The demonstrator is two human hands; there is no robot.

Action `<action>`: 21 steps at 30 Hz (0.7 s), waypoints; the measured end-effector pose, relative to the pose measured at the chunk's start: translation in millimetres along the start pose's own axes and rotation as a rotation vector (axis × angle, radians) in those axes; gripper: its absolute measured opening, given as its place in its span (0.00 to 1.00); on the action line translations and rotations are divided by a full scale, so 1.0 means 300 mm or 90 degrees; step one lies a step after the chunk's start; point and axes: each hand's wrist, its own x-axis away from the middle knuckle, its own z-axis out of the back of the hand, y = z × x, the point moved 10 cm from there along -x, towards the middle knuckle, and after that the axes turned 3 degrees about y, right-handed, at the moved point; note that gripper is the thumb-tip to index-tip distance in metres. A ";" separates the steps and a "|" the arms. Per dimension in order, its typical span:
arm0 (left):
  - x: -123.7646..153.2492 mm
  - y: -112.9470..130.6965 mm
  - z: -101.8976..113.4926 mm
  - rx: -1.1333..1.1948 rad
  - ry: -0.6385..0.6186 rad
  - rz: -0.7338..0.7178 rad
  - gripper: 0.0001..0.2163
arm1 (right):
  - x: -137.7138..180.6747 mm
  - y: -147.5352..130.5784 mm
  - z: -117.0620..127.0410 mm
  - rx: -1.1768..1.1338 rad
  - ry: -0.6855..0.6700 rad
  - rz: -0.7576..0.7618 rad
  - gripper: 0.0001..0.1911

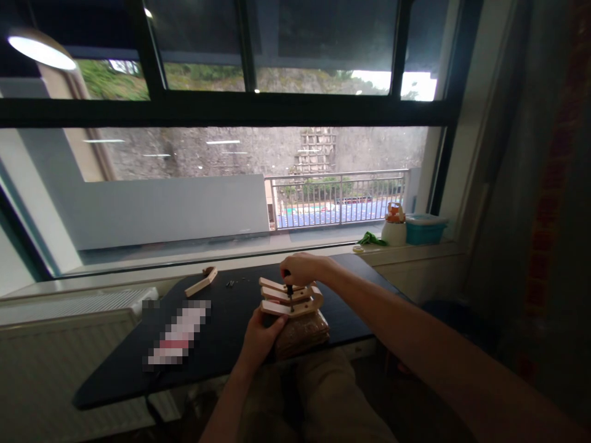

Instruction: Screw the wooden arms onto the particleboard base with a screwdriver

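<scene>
My right hand (302, 269) is closed around the dark handle of a screwdriver (290, 289). The screwdriver stands upright, its tip down at the nearest arm of a pale wooden assembly (305, 306). Several angled wooden arms with round holes make up this assembly, and a rounded end shows at its right. My left hand (262, 335) grips the near left end of the assembly between thumb and fingers; some fingers are hidden. Beneath the wood lies a brown stack in clear wrap (302, 335), close to the front edge of the black table (221, 335).
A separate angled wooden piece (202, 283) lies at the table's back left, with small dark screws (231, 283) to its right. A blurred-out flat item (178, 335) lies in front. A white bottle (394, 231) and teal box (425, 229) stand on the windowsill. A radiator (69, 344) is left.
</scene>
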 end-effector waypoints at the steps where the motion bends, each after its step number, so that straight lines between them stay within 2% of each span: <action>1: 0.000 -0.001 0.000 0.001 0.000 -0.002 0.15 | -0.002 0.004 -0.006 0.000 0.007 -0.008 0.17; 7: -0.001 -0.006 -0.004 0.006 -0.005 -0.011 0.15 | 0.010 0.035 -0.035 -0.001 0.065 -0.083 0.23; 11: -0.003 -0.012 -0.003 0.006 -0.002 -0.013 0.16 | 0.017 0.039 -0.025 -0.002 0.102 -0.093 0.23; 18: -0.004 -0.019 -0.003 -0.001 -0.005 -0.008 0.17 | 0.000 0.001 0.004 -0.011 0.074 0.023 0.15; 21: -0.002 -0.012 -0.006 0.000 -0.011 -0.011 0.17 | 0.000 -0.015 0.010 -0.007 0.069 0.054 0.14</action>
